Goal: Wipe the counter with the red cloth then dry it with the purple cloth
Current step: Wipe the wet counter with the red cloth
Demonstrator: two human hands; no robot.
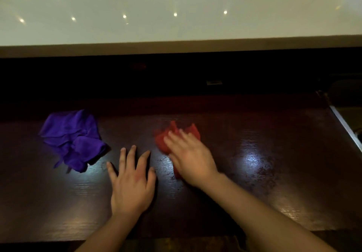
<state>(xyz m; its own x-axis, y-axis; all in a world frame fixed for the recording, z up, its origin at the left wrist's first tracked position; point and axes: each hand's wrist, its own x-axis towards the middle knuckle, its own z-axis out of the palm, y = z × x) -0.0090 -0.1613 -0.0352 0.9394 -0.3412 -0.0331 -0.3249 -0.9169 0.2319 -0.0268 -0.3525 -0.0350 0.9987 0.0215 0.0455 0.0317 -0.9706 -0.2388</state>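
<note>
The red cloth lies bunched on the dark wooden counter near the middle, mostly under my right hand, which presses flat on it and looks blurred. My left hand rests flat on the counter just left of it, fingers spread, holding nothing. The purple cloth sits crumpled at the left of the counter, a short way from my left hand and touched by neither hand.
A raised white ledge runs across the back above a dark recess. A metal rim marks the counter's right end. Wet sheen shows on the wood right of the red cloth.
</note>
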